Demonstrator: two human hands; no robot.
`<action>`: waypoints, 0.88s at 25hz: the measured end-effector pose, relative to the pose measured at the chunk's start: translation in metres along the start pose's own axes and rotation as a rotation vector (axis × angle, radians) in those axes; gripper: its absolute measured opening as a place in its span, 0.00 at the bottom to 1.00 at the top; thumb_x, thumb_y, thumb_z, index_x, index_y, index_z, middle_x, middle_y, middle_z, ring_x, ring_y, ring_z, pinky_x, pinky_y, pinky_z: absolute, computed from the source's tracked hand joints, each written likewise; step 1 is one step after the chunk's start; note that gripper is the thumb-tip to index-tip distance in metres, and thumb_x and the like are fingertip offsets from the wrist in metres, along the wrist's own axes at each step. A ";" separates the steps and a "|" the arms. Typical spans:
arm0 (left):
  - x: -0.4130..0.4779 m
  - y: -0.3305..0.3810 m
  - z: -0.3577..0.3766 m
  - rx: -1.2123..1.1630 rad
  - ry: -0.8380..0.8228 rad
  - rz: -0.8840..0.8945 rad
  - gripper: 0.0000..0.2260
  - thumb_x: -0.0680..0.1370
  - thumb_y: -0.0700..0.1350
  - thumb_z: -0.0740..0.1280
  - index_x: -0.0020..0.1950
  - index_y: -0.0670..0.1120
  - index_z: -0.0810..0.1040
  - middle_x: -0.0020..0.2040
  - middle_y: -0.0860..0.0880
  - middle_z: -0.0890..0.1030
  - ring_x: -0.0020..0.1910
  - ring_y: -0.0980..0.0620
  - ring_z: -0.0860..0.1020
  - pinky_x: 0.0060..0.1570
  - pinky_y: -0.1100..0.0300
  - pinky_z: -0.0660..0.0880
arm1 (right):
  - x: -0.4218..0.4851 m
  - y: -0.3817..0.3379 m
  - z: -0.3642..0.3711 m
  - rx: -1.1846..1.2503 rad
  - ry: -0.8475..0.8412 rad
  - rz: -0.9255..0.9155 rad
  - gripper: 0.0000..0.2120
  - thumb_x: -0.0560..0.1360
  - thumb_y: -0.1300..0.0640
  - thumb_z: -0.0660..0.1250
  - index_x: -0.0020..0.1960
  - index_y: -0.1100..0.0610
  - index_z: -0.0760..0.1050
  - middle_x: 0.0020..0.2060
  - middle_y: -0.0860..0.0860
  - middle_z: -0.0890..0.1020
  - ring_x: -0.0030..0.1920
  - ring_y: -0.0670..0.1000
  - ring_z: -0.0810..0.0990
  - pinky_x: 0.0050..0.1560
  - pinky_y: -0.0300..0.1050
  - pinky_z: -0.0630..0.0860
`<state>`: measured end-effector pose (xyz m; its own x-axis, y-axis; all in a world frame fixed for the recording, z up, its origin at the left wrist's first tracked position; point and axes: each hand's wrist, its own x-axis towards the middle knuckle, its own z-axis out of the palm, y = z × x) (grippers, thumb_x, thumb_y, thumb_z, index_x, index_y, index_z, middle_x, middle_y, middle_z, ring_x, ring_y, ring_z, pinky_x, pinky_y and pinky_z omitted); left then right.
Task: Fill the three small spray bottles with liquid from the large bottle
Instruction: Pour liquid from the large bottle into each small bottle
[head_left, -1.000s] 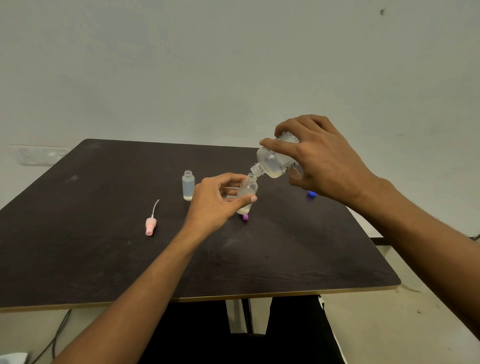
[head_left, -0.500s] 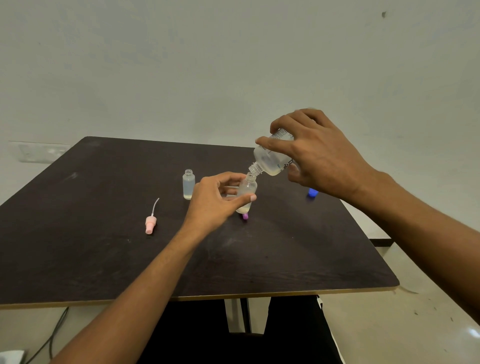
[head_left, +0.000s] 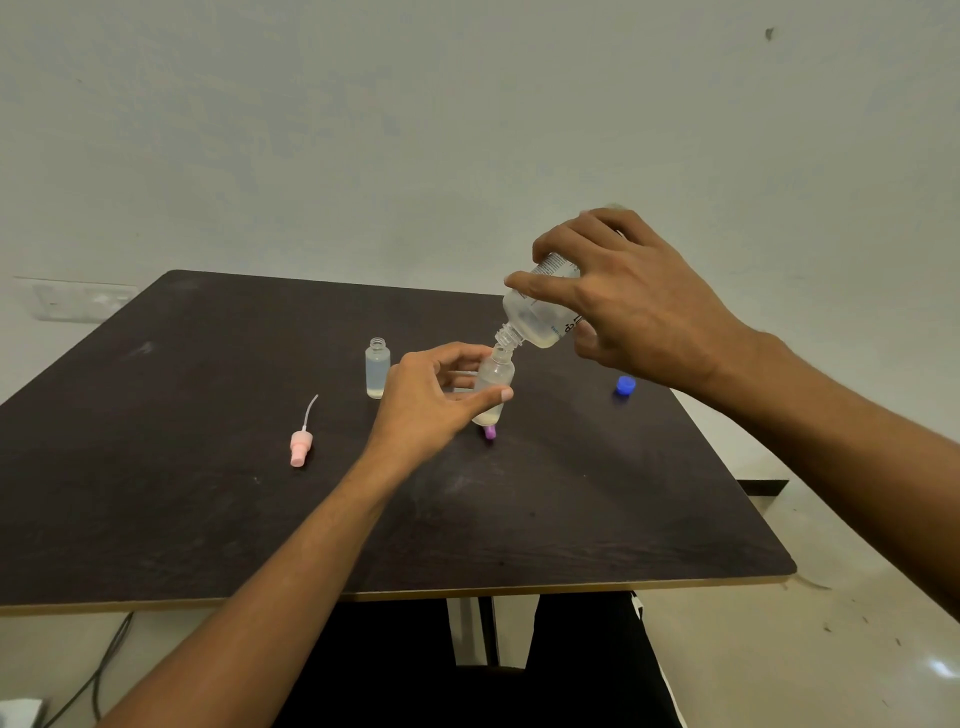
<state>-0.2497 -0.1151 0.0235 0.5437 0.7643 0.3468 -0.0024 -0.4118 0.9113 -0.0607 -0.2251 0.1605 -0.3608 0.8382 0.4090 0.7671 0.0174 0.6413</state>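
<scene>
My right hand (head_left: 634, 301) grips the large clear bottle (head_left: 535, 317), tipped steeply so its neck points down and left onto the mouth of a small frosted spray bottle (head_left: 493, 382). My left hand (head_left: 431, 400) holds that small bottle slightly tilted just above the table, with a little liquid at its bottom. A second small bottle (head_left: 377, 373) stands upright and uncapped to the left, partly filled. A third small bottle is hidden or out of sight.
On the dark table (head_left: 208, 519) lie a pink spray head with its tube (head_left: 301, 441), a purple cap (head_left: 490, 431) under the held bottle, and a blue cap (head_left: 625, 385) at the right. A wall socket (head_left: 72, 301) sits behind the table's left side.
The large bottle has tilted more steeply, its base lifted a little. The small bottle and my left hand have hardly moved.
</scene>
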 end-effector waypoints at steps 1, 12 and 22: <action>0.000 0.000 0.000 -0.005 0.000 0.000 0.21 0.70 0.49 0.83 0.62 0.53 0.85 0.53 0.58 0.87 0.53 0.63 0.85 0.53 0.68 0.81 | 0.001 0.000 -0.001 0.000 -0.001 -0.002 0.34 0.69 0.59 0.77 0.74 0.48 0.74 0.67 0.55 0.77 0.67 0.60 0.75 0.71 0.56 0.66; 0.000 0.002 0.000 -0.007 -0.005 0.003 0.19 0.70 0.48 0.83 0.60 0.54 0.85 0.52 0.60 0.86 0.53 0.63 0.85 0.51 0.70 0.80 | 0.003 0.001 -0.003 -0.022 -0.013 -0.044 0.34 0.70 0.59 0.77 0.75 0.49 0.72 0.68 0.56 0.76 0.68 0.61 0.74 0.72 0.58 0.67; 0.000 0.001 -0.002 0.024 -0.002 0.010 0.20 0.71 0.49 0.82 0.61 0.54 0.84 0.54 0.59 0.86 0.54 0.62 0.85 0.53 0.68 0.81 | -0.003 0.002 0.002 0.097 -0.044 0.034 0.35 0.67 0.60 0.76 0.73 0.49 0.75 0.65 0.54 0.78 0.64 0.60 0.77 0.68 0.57 0.70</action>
<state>-0.2515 -0.1146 0.0247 0.5452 0.7593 0.3554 0.0120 -0.4309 0.9023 -0.0572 -0.2268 0.1590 -0.3111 0.8625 0.3991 0.8273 0.0391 0.5604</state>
